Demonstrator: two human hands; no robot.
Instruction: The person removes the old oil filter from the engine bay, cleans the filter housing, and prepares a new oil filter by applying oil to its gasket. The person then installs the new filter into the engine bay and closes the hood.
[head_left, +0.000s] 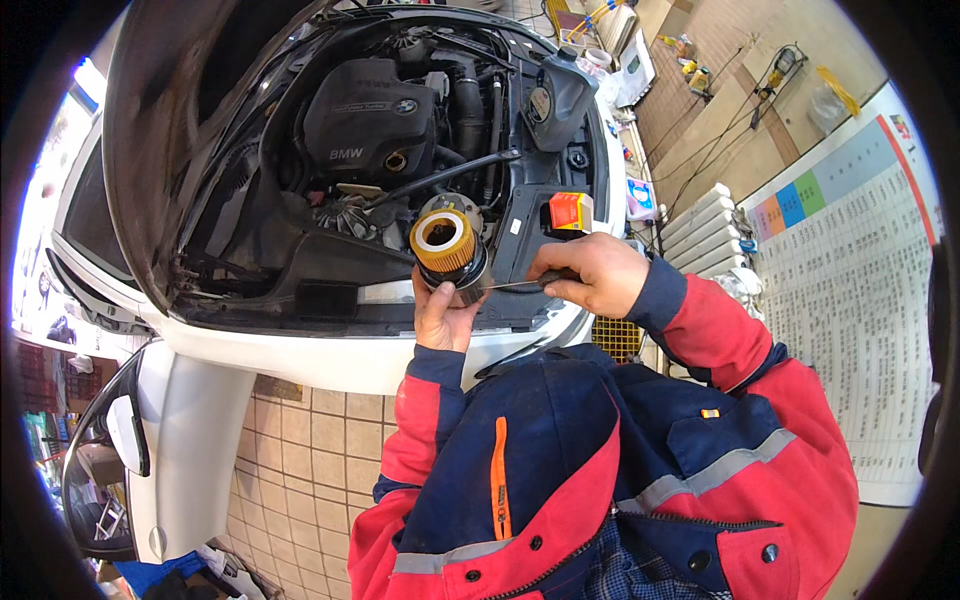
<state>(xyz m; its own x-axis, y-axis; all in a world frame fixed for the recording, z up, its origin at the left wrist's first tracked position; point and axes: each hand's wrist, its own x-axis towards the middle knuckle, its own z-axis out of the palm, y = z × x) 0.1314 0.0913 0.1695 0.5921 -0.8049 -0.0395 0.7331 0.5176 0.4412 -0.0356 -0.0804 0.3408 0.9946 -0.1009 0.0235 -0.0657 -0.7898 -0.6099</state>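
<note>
Over the front edge of the engine bay, my left hand [441,318] is closed around an oil filter cap [466,276], a dark cylinder. An orange pleated oil filter [437,262] with a pale ring on top sits upright in it, its centre hole facing up. My right hand [606,274] grips the dark handle of a thin-shafted tool [515,285], which looks like a screwdriver or pick. Its metal shaft points left and reaches the side of the cap near my left fingers. The tip itself is too small to make out.
Behind my hands lies the engine with its black plastic cover [368,118]. A grey oil jug [560,100] stands on the bay's right side, and a red-and-yellow box [569,212] nearer. The raised hood [150,150] rises at left. A white radiator [697,232] and a printed chart [850,290] are at right.
</note>
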